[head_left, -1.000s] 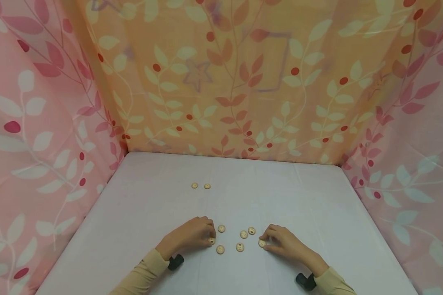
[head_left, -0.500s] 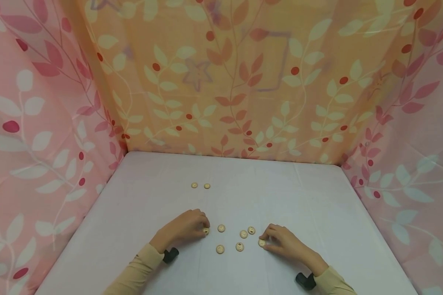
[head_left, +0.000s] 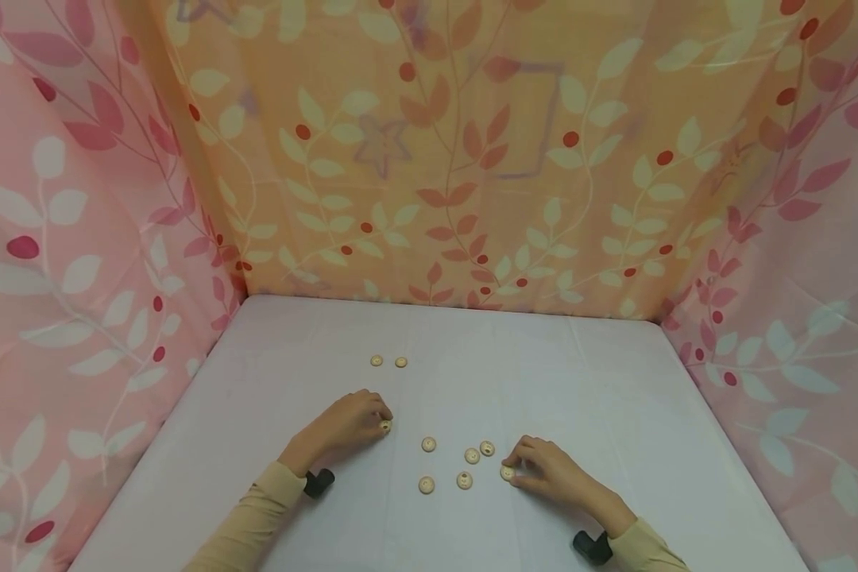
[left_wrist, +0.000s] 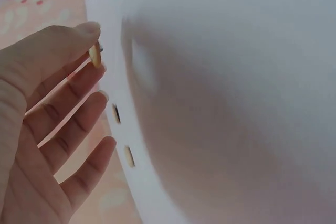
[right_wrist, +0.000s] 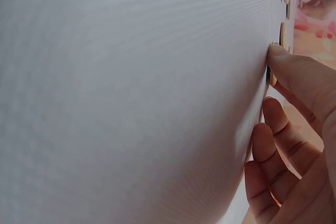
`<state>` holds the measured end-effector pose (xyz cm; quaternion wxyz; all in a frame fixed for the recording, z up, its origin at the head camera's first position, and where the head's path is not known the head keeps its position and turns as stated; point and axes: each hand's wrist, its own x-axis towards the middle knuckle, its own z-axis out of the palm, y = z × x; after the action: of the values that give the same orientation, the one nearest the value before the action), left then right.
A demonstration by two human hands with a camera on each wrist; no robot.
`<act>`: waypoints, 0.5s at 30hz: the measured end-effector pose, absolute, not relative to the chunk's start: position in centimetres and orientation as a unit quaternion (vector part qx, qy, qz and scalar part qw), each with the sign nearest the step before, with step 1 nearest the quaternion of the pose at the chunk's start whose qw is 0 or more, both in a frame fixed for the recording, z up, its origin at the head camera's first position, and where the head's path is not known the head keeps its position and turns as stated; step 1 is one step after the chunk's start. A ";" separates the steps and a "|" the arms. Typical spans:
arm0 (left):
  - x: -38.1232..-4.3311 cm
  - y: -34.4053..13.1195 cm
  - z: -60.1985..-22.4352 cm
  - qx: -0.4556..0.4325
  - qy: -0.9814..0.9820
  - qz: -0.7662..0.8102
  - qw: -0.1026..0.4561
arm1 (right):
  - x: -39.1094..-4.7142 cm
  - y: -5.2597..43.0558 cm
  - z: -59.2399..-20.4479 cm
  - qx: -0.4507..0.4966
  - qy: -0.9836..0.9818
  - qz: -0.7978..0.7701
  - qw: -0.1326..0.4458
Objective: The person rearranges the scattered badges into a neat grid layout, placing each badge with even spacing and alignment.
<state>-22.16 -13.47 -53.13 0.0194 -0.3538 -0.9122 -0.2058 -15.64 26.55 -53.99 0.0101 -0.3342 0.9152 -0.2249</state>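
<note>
My left hand [head_left: 345, 425] pinches a small round wooden disc [head_left: 386, 427] with dark marks on its face, left of the middle of the table. In the left wrist view that disc [left_wrist: 95, 55] stands on edge between thumb and forefinger, above the white cloth, the other fingers spread apart. To the right, my right hand [head_left: 549, 469] holds another wooden disc [head_left: 507, 473] between thumb and forefinger, down at the cloth. The right wrist view shows this disc [right_wrist: 272, 76] mostly hidden behind the thumb. Between the hands lie several similar discs, among them one disc [head_left: 465, 481] near the front.
Two more discs, a left one [head_left: 376, 361] and a right one [head_left: 401, 362], lie side by side farther back. White cloth covers the table [head_left: 543, 373]. Leaf-patterned curtains, one orange [head_left: 457, 159] and two pink, enclose its back and sides.
The left hand has carried its disc away from the group, leftward and toward the back. The right hand and the discs lying on the cloth have stayed in place.
</note>
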 end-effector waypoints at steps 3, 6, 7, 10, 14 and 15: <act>-22.7 -14.1 -53.0 -0.342 -0.914 -0.215 0.029 | -15.7 26.6 -54.0 -0.338 0.913 -0.226 0.010; -23.3 -14.7 -52.8 -0.319 -0.919 -0.228 0.037 | -15.8 26.6 -53.9 -0.340 0.912 -0.230 0.008; -23.5 -14.9 -52.7 -0.310 -0.921 -0.232 0.038 | -15.9 26.5 -53.9 -0.340 0.912 -0.231 0.007; -24.3 -15.4 -52.7 -0.282 -0.929 -0.234 0.039 | -15.9 26.5 -53.9 -0.335 0.913 -0.231 0.009; -25.4 -16.1 -52.7 -0.257 -0.939 -0.228 0.036 | -15.7 26.5 -54.0 -0.331 0.915 -0.230 0.016; -25.6 -16.2 -52.6 -0.250 -0.941 -0.227 0.036 | -15.7 26.5 -54.0 -0.330 0.915 -0.230 0.018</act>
<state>-25.62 -16.21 -52.63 0.0356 -0.2503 -0.9406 -0.2268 -15.69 26.52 -53.97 0.0177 -0.3299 0.9153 -0.2305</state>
